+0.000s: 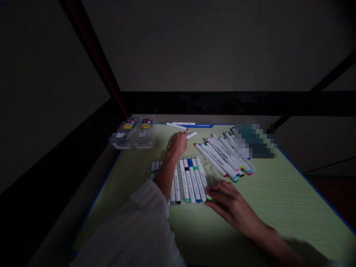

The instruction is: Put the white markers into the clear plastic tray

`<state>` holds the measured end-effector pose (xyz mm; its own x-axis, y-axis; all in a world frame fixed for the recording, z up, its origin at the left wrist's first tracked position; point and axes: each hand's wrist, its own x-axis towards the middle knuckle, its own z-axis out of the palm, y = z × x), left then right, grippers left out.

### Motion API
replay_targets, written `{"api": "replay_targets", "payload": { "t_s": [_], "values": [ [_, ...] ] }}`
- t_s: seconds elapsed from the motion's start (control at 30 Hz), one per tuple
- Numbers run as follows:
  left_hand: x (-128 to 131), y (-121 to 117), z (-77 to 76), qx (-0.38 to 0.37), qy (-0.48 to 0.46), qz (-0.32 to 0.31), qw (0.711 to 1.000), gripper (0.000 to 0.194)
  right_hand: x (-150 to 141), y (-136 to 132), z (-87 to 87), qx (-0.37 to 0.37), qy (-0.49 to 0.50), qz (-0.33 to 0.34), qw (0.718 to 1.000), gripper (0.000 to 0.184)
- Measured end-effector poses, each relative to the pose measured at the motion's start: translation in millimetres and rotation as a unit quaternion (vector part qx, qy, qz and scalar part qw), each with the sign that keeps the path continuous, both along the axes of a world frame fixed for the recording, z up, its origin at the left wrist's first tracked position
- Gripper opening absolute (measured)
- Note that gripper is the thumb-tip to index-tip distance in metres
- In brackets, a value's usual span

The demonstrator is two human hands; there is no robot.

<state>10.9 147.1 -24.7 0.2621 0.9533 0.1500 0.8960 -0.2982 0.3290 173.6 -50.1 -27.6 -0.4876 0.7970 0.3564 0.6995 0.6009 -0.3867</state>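
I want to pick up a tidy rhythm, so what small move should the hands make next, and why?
Probably bring the orange-tipped marker toward the clear case with the left hand. That hand is on the marker, the case seems to have room beyond its rightmost marker, and the right hand is at that end.

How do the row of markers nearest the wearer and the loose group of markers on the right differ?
The row lies neatly side by side, while the loose group slants and overlaps.
The left forearm crosses over part of the row; neither arm crosses the loose group.
The right hand is at the row's right end, but not on the loose group.
Both have white barrels with coloured ends.
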Motion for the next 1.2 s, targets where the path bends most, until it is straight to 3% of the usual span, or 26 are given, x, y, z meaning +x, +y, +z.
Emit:
{"api": "replay_targets", "payload": {
  "t_s": [0.2,0.4,0.53,0.63,0.73,0.93,1.0,1.13,1.2],
  "values": [
    [-0.4,-2.4,6.4,0.020,-0.044,0.030,0.998,0.031,-0.1,0.1,0.6,0.002,0.002,-0.001,1.000,0.018],
    [1.3,-1.5,10.0,0.048,-0.182,0.017,0.982,0.025,0.1,-0.4,0.4,-0.011,-0.006,0.004,1.000,0.018],
    [4.4,4.3,12.4,0.069,-0.306,0.020,0.949,0.019,0.1,-0.3,0.9,-0.017,-0.008,0.007,1.000,0.019],
    [6.1,7.3,17.9,0.068,-0.404,0.016,0.912,0.016,0.1,-0.3,1.4,-0.020,-0.008,0.006,1.000,0.019],
    [7.8,4.3,28.6,-0.004,-0.501,0.035,0.865,0.016,-0.1,-0.5,1.6,-0.017,-0.008,0.005,1.000,0.018],
    [10.6,-11.9,49.0,-0.161,-0.670,0.030,0.724,0.020,-1.0,-0.5,1.8,-0.004,0.000,0.001,1.000,0.016],
    [10.6,-14.1,50.6,-0.193,-0.701,0.025,0.686,0.020,-1.0,-0.3,1.4,-0.003,0.003,0.003,1.000,0.017],
    [9.1,-12.3,48.3,-0.237,-0.728,0.031,0.642,0.026,-0.2,-0.2,-0.2,-0.008,-0.002,0.006,1.000,0.018],
    [8.0,-10.6,46.5,-0.262,-0.753,0.041,0.603,0.029,0.1,-0.3,-0.8,-0.006,-0.002,0.006,1.000,0.019]
  ]
}}
